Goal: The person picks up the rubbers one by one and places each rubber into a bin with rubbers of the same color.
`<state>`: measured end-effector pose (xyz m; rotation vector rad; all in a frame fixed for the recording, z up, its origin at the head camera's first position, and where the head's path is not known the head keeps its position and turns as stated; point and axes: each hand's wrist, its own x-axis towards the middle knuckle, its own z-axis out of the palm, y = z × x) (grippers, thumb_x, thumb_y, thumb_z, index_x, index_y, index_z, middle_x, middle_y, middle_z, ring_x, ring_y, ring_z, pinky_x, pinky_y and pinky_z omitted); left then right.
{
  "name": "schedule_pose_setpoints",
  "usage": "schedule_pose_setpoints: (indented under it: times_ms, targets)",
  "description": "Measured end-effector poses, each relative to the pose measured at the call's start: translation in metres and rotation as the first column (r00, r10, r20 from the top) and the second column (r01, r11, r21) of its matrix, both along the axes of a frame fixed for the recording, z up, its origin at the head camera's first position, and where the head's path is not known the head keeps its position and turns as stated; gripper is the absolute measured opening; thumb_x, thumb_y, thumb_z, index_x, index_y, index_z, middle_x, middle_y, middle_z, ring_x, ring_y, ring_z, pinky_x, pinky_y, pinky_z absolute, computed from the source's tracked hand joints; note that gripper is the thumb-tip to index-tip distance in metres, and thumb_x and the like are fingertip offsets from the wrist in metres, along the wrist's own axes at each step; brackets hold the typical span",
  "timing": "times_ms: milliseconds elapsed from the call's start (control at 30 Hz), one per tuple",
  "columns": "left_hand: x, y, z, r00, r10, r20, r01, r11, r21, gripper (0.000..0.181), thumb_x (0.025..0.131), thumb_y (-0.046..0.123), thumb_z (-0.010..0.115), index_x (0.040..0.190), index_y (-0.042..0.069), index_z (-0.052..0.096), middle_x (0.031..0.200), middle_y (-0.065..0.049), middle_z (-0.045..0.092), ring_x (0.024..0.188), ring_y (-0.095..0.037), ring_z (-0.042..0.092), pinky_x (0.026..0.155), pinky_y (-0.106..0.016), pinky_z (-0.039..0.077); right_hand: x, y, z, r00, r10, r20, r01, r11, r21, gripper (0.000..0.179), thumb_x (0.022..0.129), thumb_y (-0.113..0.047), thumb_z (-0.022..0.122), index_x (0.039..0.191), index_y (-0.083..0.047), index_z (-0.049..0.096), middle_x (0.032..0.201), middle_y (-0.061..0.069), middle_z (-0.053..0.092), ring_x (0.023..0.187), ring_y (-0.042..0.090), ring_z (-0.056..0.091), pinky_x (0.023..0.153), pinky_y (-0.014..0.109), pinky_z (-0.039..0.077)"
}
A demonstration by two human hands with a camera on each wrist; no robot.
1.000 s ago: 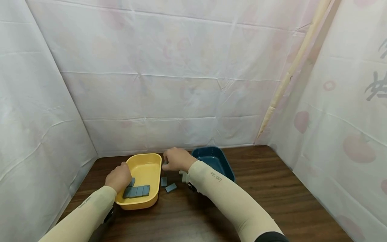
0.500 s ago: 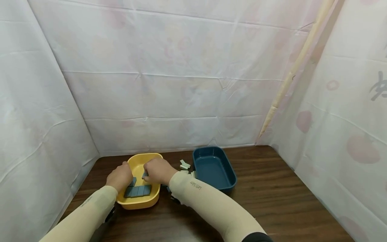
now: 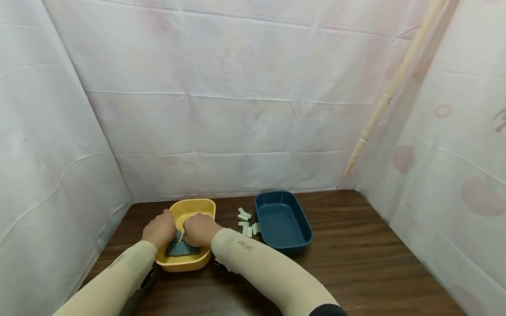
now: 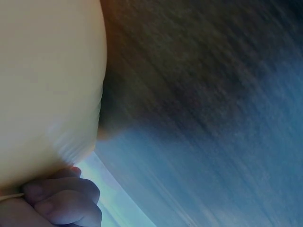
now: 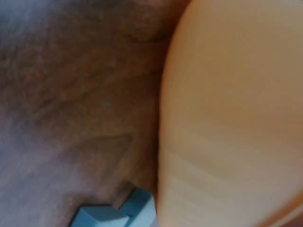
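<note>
A yellow tray (image 3: 183, 265) stands on the left of the table with several blue-grey rectangular blocks (image 3: 182, 249) lying flat in its near part. My left hand (image 3: 160, 229) grips the tray's left rim; its curled fingers (image 4: 71, 205) show in the left wrist view. Inside the tray, over its right side, my right hand (image 3: 200, 229) pinches a blue-grey block just above or against the row; the fingertips are mostly hidden. In the right wrist view two more blue-grey blocks (image 5: 100, 216) lie on the table, hidden by the forearm in the head view.
A dark blue tray (image 3: 282, 226) stands right of the yellow one. Between the two lie several pale green blocks (image 3: 245, 230) on the brown wooden table (image 3: 356, 254). White printed cloth (image 3: 245, 123) hangs around the table's back and sides.
My right hand has carried a blue-grey block from the table beyond the yellow tray's right rim into the tray and lowered it toward the row. My left hand has kept its grip on the rim.
</note>
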<state>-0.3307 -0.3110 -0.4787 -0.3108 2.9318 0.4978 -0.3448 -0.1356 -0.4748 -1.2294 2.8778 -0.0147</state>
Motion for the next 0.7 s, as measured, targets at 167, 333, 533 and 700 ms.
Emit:
schedule_pose_setpoints:
  times_ms: [167,333,533,700]
  targets:
    - [0.000,-0.004,0.000,1.000,0.001,-0.011,-0.001,1.000,-0.005,0.039,0.112,0.006,0.043,0.140,-0.022,0.046,0.089,-0.020,0.068,0.075,-0.033,0.066,0.065,-0.045,0.056,0.004,0.000,0.004,1.000,0.006,0.025,-0.006,1.000,0.011,0.029,0.112,-0.022,0.063,0.084,-0.025,0.068,0.087,-0.006,0.065,0.078,0.012,0.054,0.080,0.026,0.049]
    - [0.000,-0.007,-0.001,1.000,0.001,-0.012,-0.001,1.000,-0.005,0.038,0.113,0.005,0.041,0.139,-0.021,0.046,0.089,-0.020,0.068,0.076,-0.033,0.066,0.065,-0.046,0.056,0.007,-0.002,0.003,0.996,0.024,0.084,-0.024,1.000,0.003,0.039,0.111,-0.018,0.062,0.073,-0.023,0.054,0.072,-0.005,0.048,0.066,0.012,0.045,0.065,0.025,0.041]
    - [0.000,-0.012,-0.002,1.000,-0.001,-0.002,0.001,1.000,-0.006,0.035,0.114,0.006,0.039,0.137,-0.020,0.047,0.090,-0.019,0.068,0.077,-0.034,0.066,0.067,-0.046,0.056,0.009,-0.008,0.000,0.996,0.043,0.084,-0.045,0.999,0.022,0.039,0.111,-0.023,0.065,0.074,-0.024,0.052,0.073,-0.007,0.047,0.065,0.011,0.048,0.064,0.025,0.042]
    - [0.003,-0.015,-0.001,1.000,0.001,0.007,-0.001,1.000,0.000,0.035,0.113,0.006,0.042,0.136,-0.021,0.045,0.086,-0.018,0.065,0.074,-0.033,0.064,0.065,-0.045,0.054,0.007,-0.010,-0.002,0.994,0.083,0.076,-0.085,0.996,0.026,0.039,0.112,-0.025,0.065,0.075,-0.025,0.052,0.073,-0.008,0.045,0.065,0.010,0.045,0.064,0.024,0.039]
